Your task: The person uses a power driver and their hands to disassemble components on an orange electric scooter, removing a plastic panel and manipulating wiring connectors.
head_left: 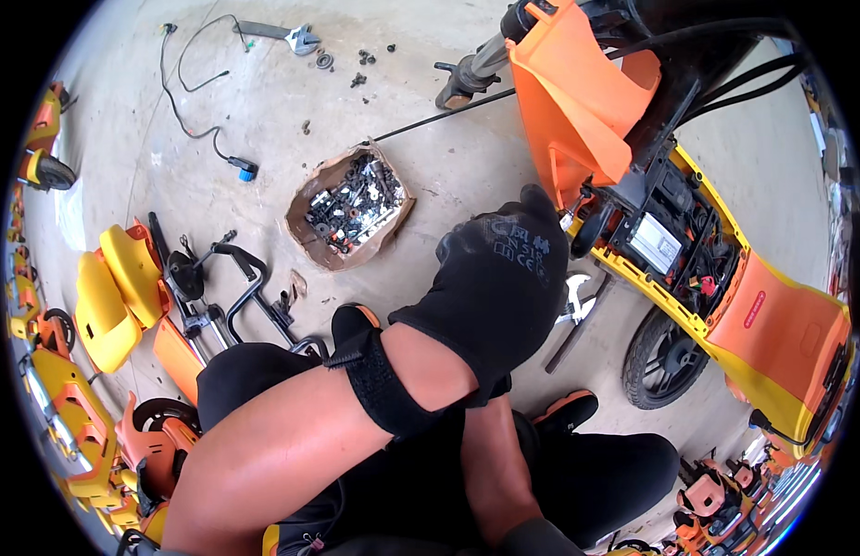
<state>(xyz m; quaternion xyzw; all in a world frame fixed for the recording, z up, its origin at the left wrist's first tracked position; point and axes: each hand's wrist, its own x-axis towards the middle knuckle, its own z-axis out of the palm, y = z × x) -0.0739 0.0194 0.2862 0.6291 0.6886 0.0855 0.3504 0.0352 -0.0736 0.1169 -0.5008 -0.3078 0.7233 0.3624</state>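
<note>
Left grip [508,264], closure hidden so I can't tell, sits just left of the frame [652,298], which slants away down-right!

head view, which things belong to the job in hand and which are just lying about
Likely in the job:
opened scooter, beside the gloved left hand
orange front panel
perhaps box of small parts

Apparently lying about:
wrench, upper left
dark cable
yellow panels

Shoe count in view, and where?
2. Left shoe: just below the cardboard box of small hardware in the picture. Right shoe: lower left of the scooter's wheel. Both are partly hidden; no others visible.
</note>
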